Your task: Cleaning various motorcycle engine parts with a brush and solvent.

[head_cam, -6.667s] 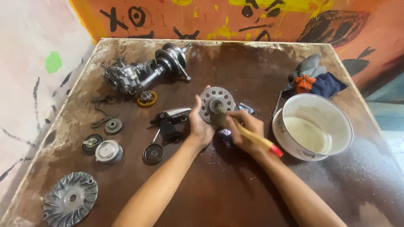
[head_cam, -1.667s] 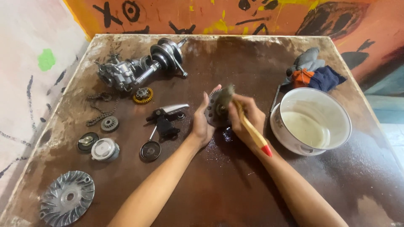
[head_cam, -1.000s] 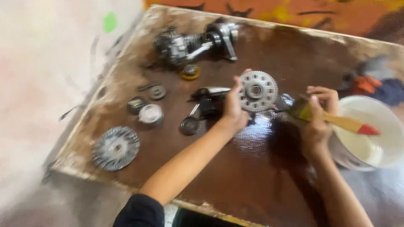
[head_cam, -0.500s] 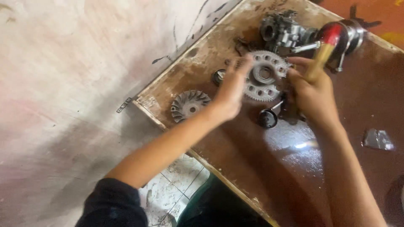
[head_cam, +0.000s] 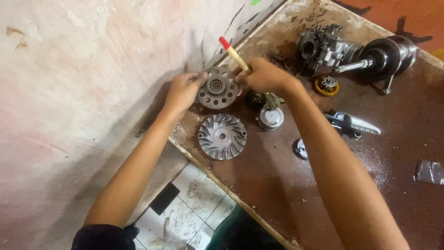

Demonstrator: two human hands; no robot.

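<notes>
Above the worktop [head_cam: 323, 194] corner, the left hand [head_cam: 182, 90] pinches the toothed gear disc [head_cam: 217, 88] by its rim while the right hand [head_cam: 266, 76], closed on the red-tipped brush [head_cam: 235, 54], would best work bristles around every hole, disc held steady.

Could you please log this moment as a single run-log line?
left hand: holds toothed gear disc | right hand: grips red-tipped brush at disc | finned pulley: flat on table

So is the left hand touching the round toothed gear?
Touching. The head view shows the left hand with fingertips on the rim of the gear, no gap visible.
</notes>
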